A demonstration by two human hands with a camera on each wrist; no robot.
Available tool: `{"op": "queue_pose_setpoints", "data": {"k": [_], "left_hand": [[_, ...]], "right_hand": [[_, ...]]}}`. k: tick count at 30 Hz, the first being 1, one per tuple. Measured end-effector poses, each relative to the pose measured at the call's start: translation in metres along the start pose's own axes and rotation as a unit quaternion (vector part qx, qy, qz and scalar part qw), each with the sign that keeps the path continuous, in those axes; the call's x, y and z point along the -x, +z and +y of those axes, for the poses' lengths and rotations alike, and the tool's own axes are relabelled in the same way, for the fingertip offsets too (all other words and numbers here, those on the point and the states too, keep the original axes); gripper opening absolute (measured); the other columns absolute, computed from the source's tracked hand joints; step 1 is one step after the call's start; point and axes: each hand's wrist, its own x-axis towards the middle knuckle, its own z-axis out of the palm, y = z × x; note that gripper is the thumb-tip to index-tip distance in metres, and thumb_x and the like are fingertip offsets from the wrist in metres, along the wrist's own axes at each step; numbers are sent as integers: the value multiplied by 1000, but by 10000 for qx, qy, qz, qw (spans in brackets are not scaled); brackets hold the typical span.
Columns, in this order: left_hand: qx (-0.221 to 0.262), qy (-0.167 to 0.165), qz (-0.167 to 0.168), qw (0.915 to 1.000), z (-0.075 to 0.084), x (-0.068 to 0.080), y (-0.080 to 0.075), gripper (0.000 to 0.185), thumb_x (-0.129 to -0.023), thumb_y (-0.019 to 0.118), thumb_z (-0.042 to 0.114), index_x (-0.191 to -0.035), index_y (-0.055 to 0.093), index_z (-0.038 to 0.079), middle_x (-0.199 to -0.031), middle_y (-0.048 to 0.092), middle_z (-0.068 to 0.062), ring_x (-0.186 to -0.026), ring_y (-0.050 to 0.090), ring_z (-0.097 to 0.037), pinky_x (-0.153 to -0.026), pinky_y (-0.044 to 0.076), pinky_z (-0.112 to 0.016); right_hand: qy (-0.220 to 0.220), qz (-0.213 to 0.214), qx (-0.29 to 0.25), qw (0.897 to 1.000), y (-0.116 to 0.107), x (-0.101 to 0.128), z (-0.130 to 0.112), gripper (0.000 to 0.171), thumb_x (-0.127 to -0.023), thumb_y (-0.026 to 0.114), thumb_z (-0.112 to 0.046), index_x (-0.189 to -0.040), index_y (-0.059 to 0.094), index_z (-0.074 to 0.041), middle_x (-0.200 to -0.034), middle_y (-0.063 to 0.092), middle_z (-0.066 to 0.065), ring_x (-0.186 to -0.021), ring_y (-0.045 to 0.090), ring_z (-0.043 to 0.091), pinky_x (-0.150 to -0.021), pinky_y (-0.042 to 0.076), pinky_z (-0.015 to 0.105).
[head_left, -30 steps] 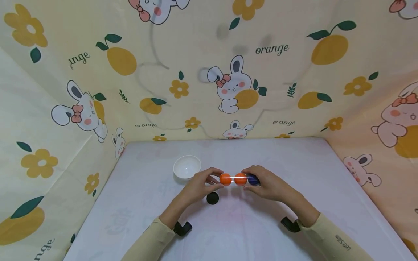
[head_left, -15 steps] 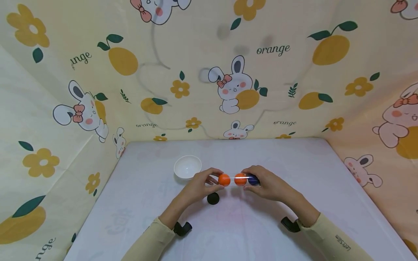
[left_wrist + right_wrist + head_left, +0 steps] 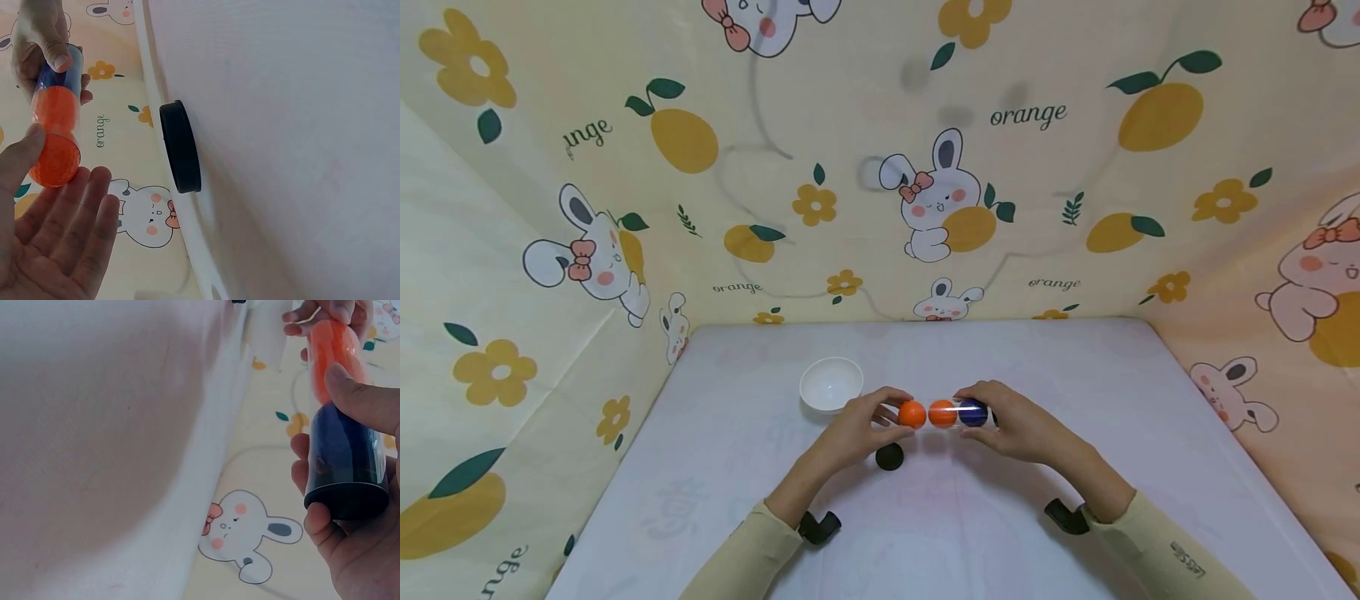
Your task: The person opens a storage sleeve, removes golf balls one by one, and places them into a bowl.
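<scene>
With 1 orange ball [image 3: 912,415] pinched by the left hand [image 3: 861,425], the clear tube [image 3: 958,410] gripped in the right hand [image 3: 1017,423] should be held level.

Backdrop [image 3: 865,117] reads "orange" [image 3: 1028,115], lettering [image 3: 1187,557] on the right sleeve [image 3: 1165,533] unclear

hands [image 3: 372,544]: right grips black-capped clear tube [image 3: 348,472]; orange ball [image 3: 331,353], blue ball [image 3: 340,434] inside

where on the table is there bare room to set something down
The table is bare right of the right hand, left of the white bowl, and at the front between the sleeves. Crowded: the middle, holding bowl and black lid, with left hand, orange ball and clear tube above.
</scene>
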Motion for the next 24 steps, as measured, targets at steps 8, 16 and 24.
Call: {"op": "queue_pose_setpoints", "data": {"k": [8,16,24], "left_hand": [[90,94,50,9999,-2,-1,-2,47,-99,81,27,-141,65,16,-132,73,2,-107,73,-15,-98,61,-39],[160,27,44,9999,-1,0,-4,47,-99,81,30,-141,66,17,-131,73,3,-108,72,-16,-99,61,-40],[50,28,47,10000,-1,0,-6,45,-99,81,28,-140,66,16,-130,73,3,-110,71,-16,-101,60,-40]], "right_hand": [[-95,-23,23,9999,1,1,0,46,-96,85,-28,-134,67,-9,-117,69,-3,-100,60,12,-91,60,41],[-69,5,-20,10000,1,3,0,47,-96,84,-30,-135,68,-8,-117,70,-1,-98,60,12,-89,59,39],[155,-92,-48,9998,1,6,3,51,-98,82,-36,-137,67,-8,-125,71,4,-102,62,15,-92,61,41]]}}
